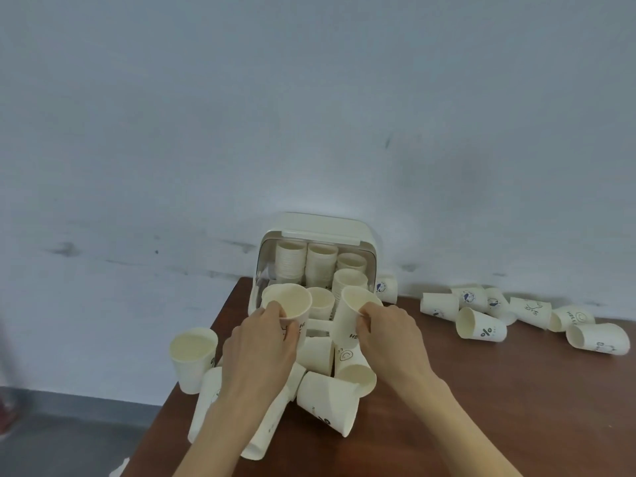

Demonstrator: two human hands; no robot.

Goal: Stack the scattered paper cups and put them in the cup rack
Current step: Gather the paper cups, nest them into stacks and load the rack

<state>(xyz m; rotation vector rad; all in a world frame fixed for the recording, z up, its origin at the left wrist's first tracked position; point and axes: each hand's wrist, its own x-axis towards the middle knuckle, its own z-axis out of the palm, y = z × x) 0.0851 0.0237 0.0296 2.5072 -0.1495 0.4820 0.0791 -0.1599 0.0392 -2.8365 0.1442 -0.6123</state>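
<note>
A cream cup rack (pixel 364 235) with its lid raised stands at the table's back edge, with several stacks of paper cups (pixel 292 263) inside. My left hand (pixel 261 349) grips one upright paper cup (pixel 290 299) just in front of the rack. My right hand (pixel 389 335) holds a second cup (pixel 347 318), tilted left toward the first. Loose cups (pixel 323 404) lie jumbled under and between my hands. One cup (pixel 192 356) stands upright at the table's left edge.
More paper cups (pixel 481 327) lie on their sides along the wall at the right. The brown table (pixel 516 407) ends at its left edge near my left forearm, with grey floor below. A pale wall rises behind the rack.
</note>
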